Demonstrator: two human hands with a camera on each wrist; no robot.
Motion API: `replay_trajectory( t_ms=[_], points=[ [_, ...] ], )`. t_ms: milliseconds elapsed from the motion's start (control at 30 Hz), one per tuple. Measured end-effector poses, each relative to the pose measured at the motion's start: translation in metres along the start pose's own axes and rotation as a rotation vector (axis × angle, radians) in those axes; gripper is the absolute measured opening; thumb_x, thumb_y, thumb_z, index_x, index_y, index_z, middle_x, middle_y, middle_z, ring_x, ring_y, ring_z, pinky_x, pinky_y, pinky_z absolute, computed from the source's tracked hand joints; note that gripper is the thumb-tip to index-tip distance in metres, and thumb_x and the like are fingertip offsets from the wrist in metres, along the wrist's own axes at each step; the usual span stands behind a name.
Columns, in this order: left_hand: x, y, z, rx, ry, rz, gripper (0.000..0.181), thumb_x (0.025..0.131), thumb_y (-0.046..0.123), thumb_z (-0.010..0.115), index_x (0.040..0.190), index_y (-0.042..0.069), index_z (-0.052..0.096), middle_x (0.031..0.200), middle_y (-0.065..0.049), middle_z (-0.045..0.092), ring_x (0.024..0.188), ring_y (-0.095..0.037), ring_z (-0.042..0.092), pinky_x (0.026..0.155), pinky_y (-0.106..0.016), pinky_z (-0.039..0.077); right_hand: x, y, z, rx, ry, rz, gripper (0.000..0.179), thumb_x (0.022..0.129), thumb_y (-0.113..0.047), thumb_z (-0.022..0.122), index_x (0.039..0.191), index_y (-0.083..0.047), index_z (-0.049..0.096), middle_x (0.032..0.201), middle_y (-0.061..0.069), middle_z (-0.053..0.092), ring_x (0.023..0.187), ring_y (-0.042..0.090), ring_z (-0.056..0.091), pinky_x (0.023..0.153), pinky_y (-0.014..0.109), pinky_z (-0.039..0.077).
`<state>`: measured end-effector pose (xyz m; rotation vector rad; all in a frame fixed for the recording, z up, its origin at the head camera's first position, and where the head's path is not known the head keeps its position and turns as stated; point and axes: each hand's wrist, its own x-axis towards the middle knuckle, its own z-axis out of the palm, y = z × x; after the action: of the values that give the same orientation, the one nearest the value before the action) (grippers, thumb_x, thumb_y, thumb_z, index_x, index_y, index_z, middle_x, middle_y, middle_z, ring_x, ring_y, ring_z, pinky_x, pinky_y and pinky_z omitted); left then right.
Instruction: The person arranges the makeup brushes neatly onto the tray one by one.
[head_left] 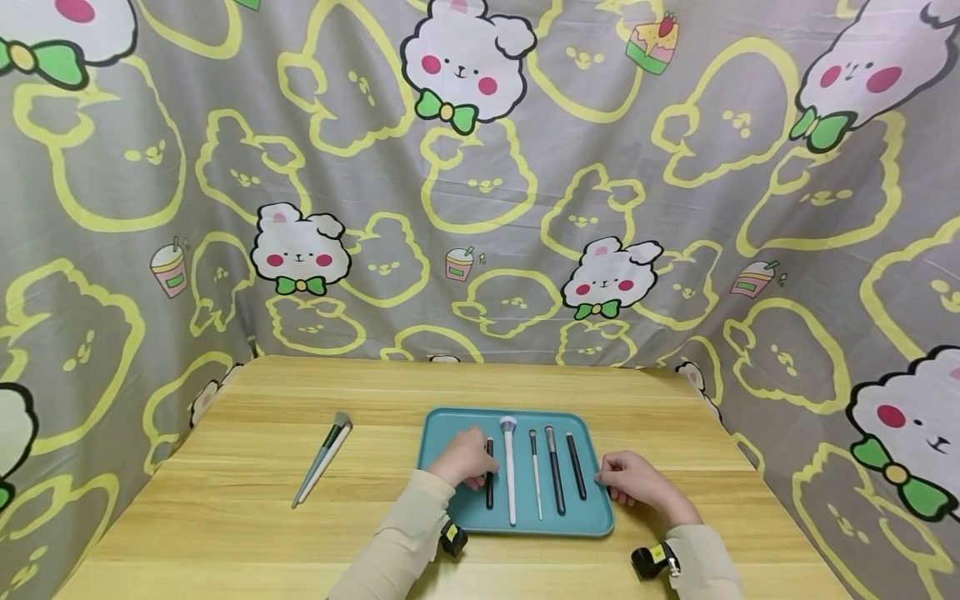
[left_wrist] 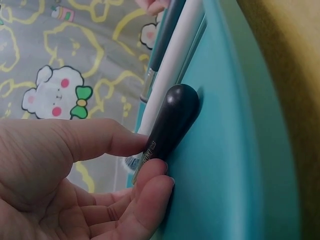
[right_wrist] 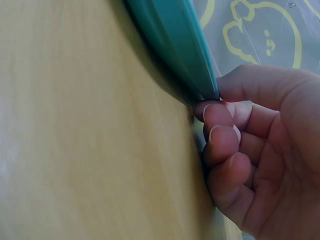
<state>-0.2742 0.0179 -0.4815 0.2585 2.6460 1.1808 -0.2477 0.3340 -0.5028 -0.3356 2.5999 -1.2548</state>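
Observation:
On the teal tray [head_left: 465,521] several makeup brushes lie side by side. My left hand [head_left: 467,457] is over the tray's left part and pinches a short black makeup brush [head_left: 490,492] between thumb and fingers; its rounded black handle end [left_wrist: 175,112] faces the left wrist camera. Just right of it lies a long white makeup brush [head_left: 512,475]. Further right are a thin white-handled brush [head_left: 537,479], a dark brush [head_left: 556,475] and a short black brush [head_left: 576,467]. My right hand [head_left: 633,479] pinches the tray's right rim [right_wrist: 207,75], thumb above and fingers below.
Left of the tray, a green-grey brush [head_left: 318,465] and a white-handled brush [head_left: 327,462] lie together on the wooden table [head_left: 225,517]. A patterned curtain [head_left: 480,208] hangs behind the table and at both sides. A small black camera sits on each wrist.

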Motion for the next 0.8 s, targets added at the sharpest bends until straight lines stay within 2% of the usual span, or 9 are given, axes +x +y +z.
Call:
replay_trajectory(
  t_ms=[433,800],
  points=[
    [-0.0024,0.001,-0.0015,0.012,-0.007,-0.004,0.045,0.083,0.004,0.069,0.12,-0.009,0.047,0.064,-0.013,0.058,0.046,-0.021,0.061,0.043,-0.032,0.052,-0.0001,-0.0005,0.0001,0.004,-0.005,-0.002,0.026,0.093,-0.016,0.062,0.076,0.002,0.054,0.061,0.002,0.053,0.051,0.012,0.048,0.044,0.026,0.042],
    [-0.0027,0.0026,-0.0022,0.019,-0.006,-0.014,0.045,0.083,0.005,0.069,0.12,-0.008,0.047,0.062,-0.013,0.059,0.046,-0.021,0.06,0.043,-0.033,0.052,-0.0003,-0.0012,-0.0004,-0.003,-0.008,-0.008,0.026,0.094,-0.015,0.06,0.075,0.002,0.054,0.061,0.002,0.053,0.051,0.012,0.048,0.044,0.025,0.042]
  ],
)
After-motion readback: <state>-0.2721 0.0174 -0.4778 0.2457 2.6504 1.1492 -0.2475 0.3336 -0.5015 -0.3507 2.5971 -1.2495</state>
